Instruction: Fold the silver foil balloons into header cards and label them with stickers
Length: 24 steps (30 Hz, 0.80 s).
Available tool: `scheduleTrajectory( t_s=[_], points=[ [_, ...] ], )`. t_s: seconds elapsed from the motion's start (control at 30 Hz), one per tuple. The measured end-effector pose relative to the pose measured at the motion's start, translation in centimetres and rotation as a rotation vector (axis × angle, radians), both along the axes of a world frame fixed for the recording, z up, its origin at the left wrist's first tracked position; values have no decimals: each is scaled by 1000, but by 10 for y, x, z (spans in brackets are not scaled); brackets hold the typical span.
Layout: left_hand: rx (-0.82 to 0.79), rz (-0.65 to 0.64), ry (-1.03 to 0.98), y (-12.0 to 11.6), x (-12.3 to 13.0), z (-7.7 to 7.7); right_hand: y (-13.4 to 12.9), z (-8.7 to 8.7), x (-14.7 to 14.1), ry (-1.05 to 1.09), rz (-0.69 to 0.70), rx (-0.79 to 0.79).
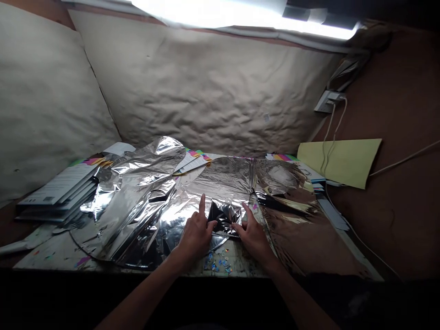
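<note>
A small piece of shiny, dark-reflecting foil [225, 216] lies creased on the table between my hands. My left hand [197, 227] rests at its left side, index finger stretched forward and thumb apart, pointing inward. On the right side, my right hand [251, 231] touches the foil with its thumb, its index finger extended forward. Large crumpled silver foil [137, 201] spreads over the left and middle of the table. Another wide reflective sheet [302, 238] covers the right part.
Printed booklets [63, 185] are stacked at the left. Coloured scraps [220, 265] lie near the front edge. A yellow sheet [340, 160] leans at the right, by white cables and a wall socket [326, 101]. More papers [192, 162] lie behind.
</note>
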<state>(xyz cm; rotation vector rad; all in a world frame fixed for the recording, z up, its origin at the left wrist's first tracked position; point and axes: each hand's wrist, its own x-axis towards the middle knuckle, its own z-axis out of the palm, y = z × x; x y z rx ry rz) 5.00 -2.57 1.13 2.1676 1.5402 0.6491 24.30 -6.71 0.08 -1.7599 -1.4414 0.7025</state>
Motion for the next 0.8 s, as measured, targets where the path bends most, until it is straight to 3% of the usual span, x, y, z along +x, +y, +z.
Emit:
scheduleTrajectory(
  t_s=[0.07, 0.13, 0.23, 0.37, 0.47, 0.6, 0.7, 0.8],
  points=[
    [217, -67, 107, 0, 7, 2, 1, 0, 1, -20, 9, -12],
    [343, -247, 214, 5, 14, 0, 2, 1, 2, -36, 22, -14],
    [259, -400, 340, 17, 20, -10, 2, 2, 4, -108, 32, 3],
    [170, -363, 374, 23, 22, -20, 3, 1, 1, -422, 46, 246],
    [165, -356, 369, 20, 21, -21, 9, -6, -1, -531, 255, 180],
    [119, -373, 359, 23, 22, -18, 22, -13, -2, -531, 352, -38],
    [91, -390, 364, 24, 23, -12, 22, -7, -2, -457, 352, -59],
    [62, -394, 376, 10, 15, -4, -6, 4, 1, -232, 264, 23]
  ],
)
